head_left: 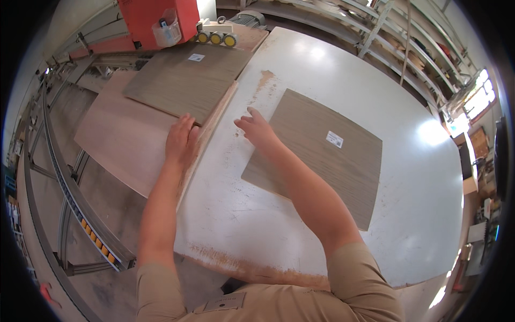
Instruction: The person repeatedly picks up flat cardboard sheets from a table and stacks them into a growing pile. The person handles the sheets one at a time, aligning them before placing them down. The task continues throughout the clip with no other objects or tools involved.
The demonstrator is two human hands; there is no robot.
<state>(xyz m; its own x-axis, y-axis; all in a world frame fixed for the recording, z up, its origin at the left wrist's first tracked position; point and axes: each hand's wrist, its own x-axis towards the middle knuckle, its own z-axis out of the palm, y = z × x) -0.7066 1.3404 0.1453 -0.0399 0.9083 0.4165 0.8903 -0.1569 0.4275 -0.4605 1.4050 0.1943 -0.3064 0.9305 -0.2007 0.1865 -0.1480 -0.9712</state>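
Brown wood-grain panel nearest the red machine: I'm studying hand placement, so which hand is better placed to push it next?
Likely the left hand: it is at the near edge of the brown wood-grain panel; the right hand is over the white tabletop.

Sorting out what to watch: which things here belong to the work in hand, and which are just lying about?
Probably part of the work:
left brown panel, the left hand at its near corner
pinkish board under that panel
wooden strip beside it
second brown panel, on the white table

Apparently just about:
clear holder on the red machine housing
shelving at the back
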